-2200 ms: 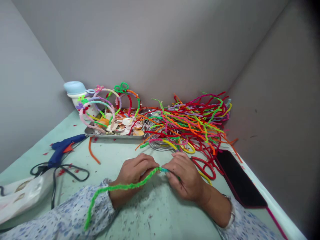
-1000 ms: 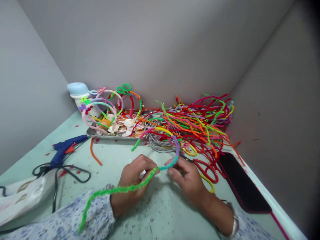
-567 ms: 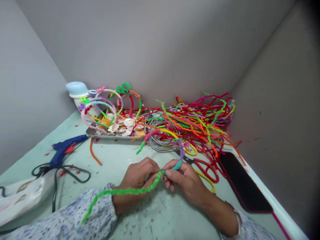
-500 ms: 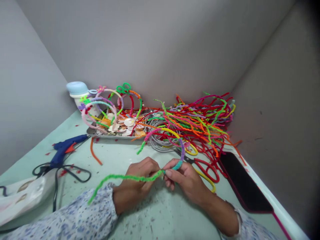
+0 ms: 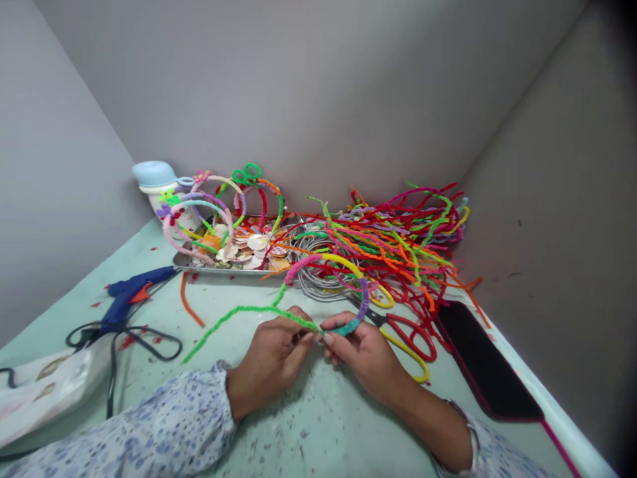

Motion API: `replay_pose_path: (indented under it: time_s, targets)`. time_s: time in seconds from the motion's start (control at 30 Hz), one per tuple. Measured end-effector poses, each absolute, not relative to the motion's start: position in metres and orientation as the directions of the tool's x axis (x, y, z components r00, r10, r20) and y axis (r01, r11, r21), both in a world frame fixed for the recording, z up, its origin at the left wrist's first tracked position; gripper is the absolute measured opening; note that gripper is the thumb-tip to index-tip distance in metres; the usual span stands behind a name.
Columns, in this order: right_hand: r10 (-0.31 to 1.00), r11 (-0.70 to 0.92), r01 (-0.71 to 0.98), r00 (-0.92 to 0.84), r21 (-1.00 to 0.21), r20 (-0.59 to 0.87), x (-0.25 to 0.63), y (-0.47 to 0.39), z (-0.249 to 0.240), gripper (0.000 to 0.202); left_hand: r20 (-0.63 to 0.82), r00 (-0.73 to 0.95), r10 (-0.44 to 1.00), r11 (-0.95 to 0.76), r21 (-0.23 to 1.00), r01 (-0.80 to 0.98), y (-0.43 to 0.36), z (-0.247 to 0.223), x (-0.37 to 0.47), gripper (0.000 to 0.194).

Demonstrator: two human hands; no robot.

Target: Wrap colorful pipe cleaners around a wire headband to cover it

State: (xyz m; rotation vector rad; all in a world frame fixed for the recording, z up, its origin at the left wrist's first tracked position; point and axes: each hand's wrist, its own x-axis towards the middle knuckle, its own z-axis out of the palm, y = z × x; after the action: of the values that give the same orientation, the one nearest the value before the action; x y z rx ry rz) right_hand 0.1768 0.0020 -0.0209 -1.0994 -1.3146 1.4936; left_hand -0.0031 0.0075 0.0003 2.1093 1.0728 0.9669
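My left hand point(image 5: 276, 355) pinches a green pipe cleaner point(image 5: 233, 311) near its right end; the rest trails off to the left in a low arch. My right hand point(image 5: 365, 355) grips the teal end of a curved hoop point(image 5: 365, 299) wrapped in pipe cleaner, which runs through purple, yellow and pink to a green end at the left. Both sets of fingertips nearly meet where the green strand touches the teal part. The exact contact is hidden by the fingers. Red-and-yellow-handled scissors point(image 5: 411, 335) lie just beyond my right hand.
A metal tray point(image 5: 223, 271) holds decorated hoops and round pieces, with a white cup point(image 5: 159, 196) behind. Coiled wire point(image 5: 318, 279) and a heap of pipe cleaners point(image 5: 393, 232) lie right of it. A blue glue gun point(image 5: 122, 305) is left; a phone point(image 5: 490, 362) lies right.
My left hand has turned over, with thumb and fingertips now showing at the join. The green strand's loose part has swung up and away from my sleeve. My right hand has barely moved.
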Motion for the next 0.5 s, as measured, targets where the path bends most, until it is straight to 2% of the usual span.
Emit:
replay_pose_path:
  time_s: [0.33, 0.5]
  targets:
    - [0.957, -0.09, 0.029, -0.276, -0.996, -0.094, 0.1765, 0.0016, -0.0176, 0.022, 0.379, 0.362, 0.852, -0.521, 0.691, 0.501, 0.006, 0.0016, 0.0002, 0.017]
    - [0.962, -0.041, 0.079, -0.266, -0.996, -0.061, 0.1755, -0.0002, -0.0226, 0.022, 0.345, 0.316, 0.884, -0.466, 0.714, 0.522, 0.004, 0.0021, 0.0013, 0.017]
